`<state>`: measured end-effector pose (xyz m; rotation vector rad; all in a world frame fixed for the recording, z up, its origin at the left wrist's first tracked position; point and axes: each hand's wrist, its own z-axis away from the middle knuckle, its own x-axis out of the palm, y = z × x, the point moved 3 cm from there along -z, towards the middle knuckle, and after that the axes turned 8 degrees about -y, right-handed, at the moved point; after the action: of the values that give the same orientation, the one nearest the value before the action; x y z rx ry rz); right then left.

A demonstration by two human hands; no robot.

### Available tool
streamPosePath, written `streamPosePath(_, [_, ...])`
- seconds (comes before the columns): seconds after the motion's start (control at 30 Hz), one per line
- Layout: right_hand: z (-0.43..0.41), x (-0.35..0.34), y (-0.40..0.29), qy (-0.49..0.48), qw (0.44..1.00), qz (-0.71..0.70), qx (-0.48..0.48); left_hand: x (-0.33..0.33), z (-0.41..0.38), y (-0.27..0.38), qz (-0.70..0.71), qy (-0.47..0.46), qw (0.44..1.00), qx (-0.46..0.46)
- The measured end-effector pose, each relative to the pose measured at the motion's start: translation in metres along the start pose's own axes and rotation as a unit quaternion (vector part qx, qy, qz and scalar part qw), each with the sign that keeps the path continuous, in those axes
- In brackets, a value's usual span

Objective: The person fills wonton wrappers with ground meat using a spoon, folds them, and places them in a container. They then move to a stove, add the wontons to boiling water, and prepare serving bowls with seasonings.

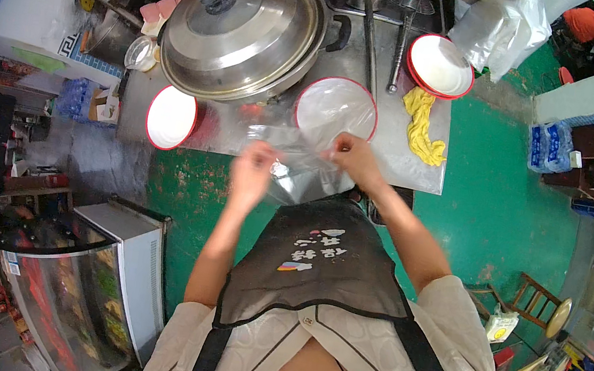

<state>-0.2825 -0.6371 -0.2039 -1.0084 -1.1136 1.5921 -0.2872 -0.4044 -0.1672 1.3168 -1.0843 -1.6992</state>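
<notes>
A clear plastic bag (304, 172) is stretched between my two hands at the front edge of the steel table. My left hand (253, 170) pinches its left side, a little blurred. The fingers of my right hand (355, 160) grip its right side. Just beyond them, a white bowl with a red rim (338, 105) stands on the table, and part of the clear plastic seems to lie over its near side. Another red-rimmed white bowl (171, 118) sits to the left, close to the table's front edge.
A large lidded steel pot (242, 33) fills the back left. A ladle (371, 52) and a strainer (401, 45) lie behind the bowl. Stacked bowls (441, 66), a yellow cloth (425, 127) and hanging plastic bags (505, 26) are at right. A glass display cooler (81, 280) stands lower left.
</notes>
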Motion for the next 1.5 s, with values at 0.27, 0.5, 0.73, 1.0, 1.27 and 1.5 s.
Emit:
streamPosePath(0.27, [0.049, 0.035, 0.003, -0.06, 0.996, 0.017, 0.057, 0.046, 0.024, -0.03, 0.213, -0.228, 0.94, -0.136])
streamPosePath(0.5, [0.067, -0.05, 0.084, 0.104, 0.794, -0.59, 0.101, -0.019, 0.024, -0.039, 0.732, -0.156, 0.646, -0.15])
streamPosePath(0.73, [0.086, -0.028, -0.081, -0.294, 0.922, -0.214, -0.134, -0.048, -0.003, -0.042, -0.407, 0.128, 0.894, 0.135])
streamPosePath(1.0, [0.015, -0.121, -0.082, 0.083, 0.885, 0.444, -0.109, 0.036, -0.008, 0.046, -0.374, 0.009, 0.923, -0.087])
streamPosePath(1.27, [-0.022, -0.135, 0.051, -0.009, 0.913, 0.406, 0.042, 0.11, -0.045, -0.069, -0.356, 0.057, 0.932, -0.035])
streamPosePath(1.5, [-0.127, -0.132, 0.115, 0.022, 0.997, -0.019, -0.076, 0.08, -0.118, -0.121, -0.109, -0.052, 0.992, -0.043])
